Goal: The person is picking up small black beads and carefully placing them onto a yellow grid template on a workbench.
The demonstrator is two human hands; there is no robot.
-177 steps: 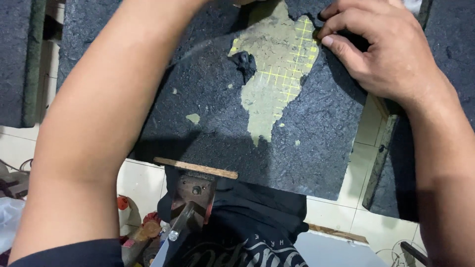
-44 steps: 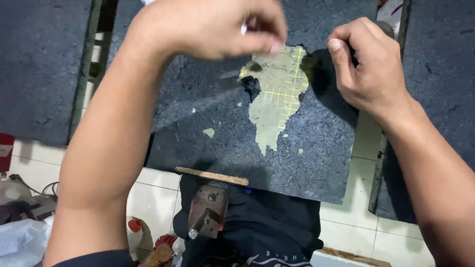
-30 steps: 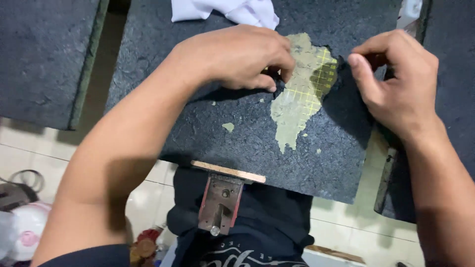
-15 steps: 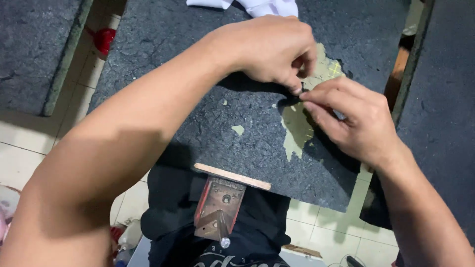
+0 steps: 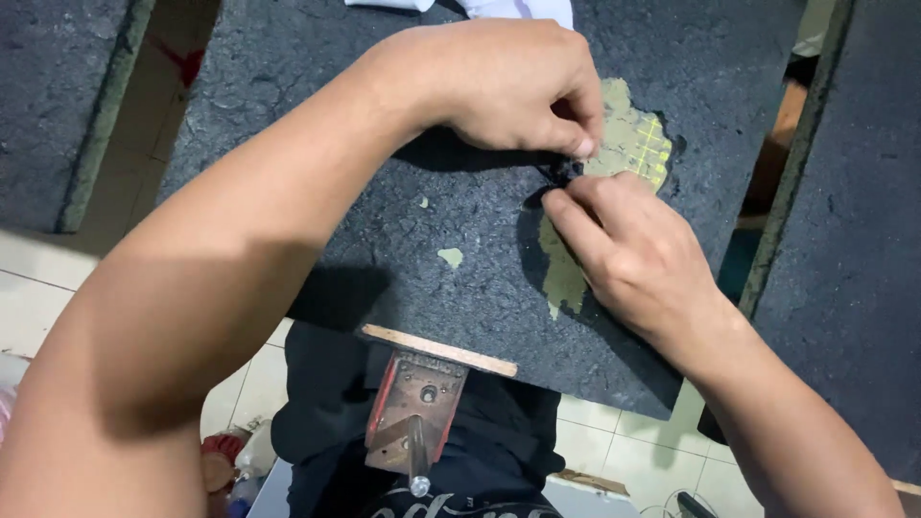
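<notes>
Two bare hands pick at a scrap of dark covering on a worn grey board.

The left hand (image 5: 508, 86) and the right hand (image 5: 638, 259) meet fingertip to fingertip at a small torn flap of dark grey felt-like covering (image 5: 564, 173), both pinching it where it curls up at the edge of a bare yellow-green patch with a faint grid (image 5: 633, 144). The flap sits on the dark grey felt-covered rectangular board (image 5: 403, 221), towards its far right part. At the board's near edge lie a thin pale wooden strip (image 5: 436, 350) and, below it, a rusty red metal bracket (image 5: 414, 412). White cloth (image 5: 518, 8) shows at the far edge.
</notes>
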